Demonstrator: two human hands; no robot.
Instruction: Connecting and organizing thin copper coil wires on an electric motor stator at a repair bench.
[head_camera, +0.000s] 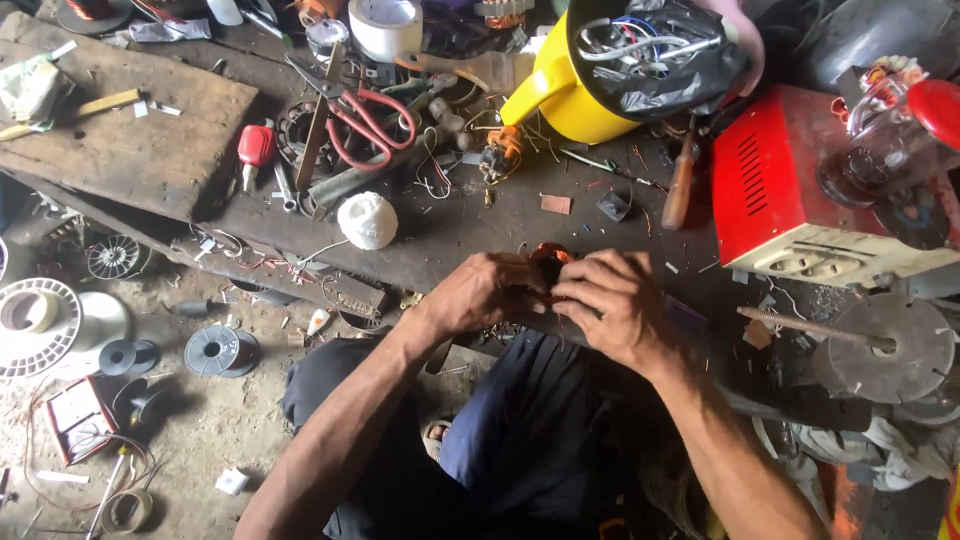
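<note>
Now both hands close on the small copper-wound motor coil (549, 262), left hand (490, 292) and right hand (610, 300) pinching it, just below the yellow plastic jug (560, 100) on the dark wooden counter (450, 225).

The copper coil (551, 262) between the left hand (487, 290) and right hand (610, 300) gleams like bare wound wire. The workbench (470, 225) is dark, rough wood (dusty and scarred); the plank (130, 130) at its left edge is paler and matt. The jug (560, 95) is glossy yellow plastic, the red case (765, 175) painted metal, the scissors (370, 120) red-handled steel.
</note>
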